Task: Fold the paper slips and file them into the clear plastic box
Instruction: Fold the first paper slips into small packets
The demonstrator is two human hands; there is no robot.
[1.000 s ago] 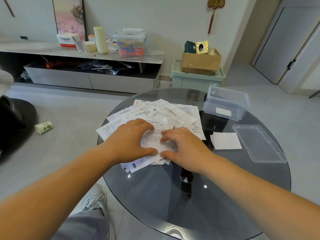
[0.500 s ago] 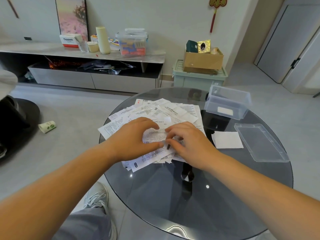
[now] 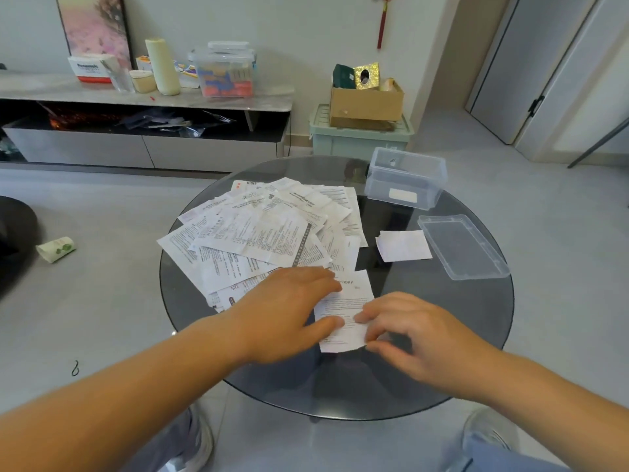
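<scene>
Table (image 3: 459,335): round, dark glass, seen from above.

Pile (image 3: 265,233): loose printed slips, overlapping and unfolded, spread over the far-left half of the table.

Slip (image 3: 343,301): one printed sheet lying flat on the glass at the near edge of the pile, its top edge just against the pile.

Left hand (image 3: 286,311): laid flat, fingers straight. The fingertips and thumb press on the slip's left side, and the palm rests over the pile's near edge.

Right hand (image 3: 418,332): fingers curled at the slip's right edge, with the index finger on top of the paper and the thumb at its lower right corner, a pinch on that edge.

The hands are close together with only the slip between them, not touching each other.

Box (image 3: 405,178): clear, open and upright at the far right of the table, well apart from the hands, with one small white piece (image 3: 402,195) inside.

Lid (image 3: 463,247): lying flat on the glass, just nearer than the box.

Folded paper (image 3: 403,245): white, lying between the pile and the lid and touching neither.
</scene>
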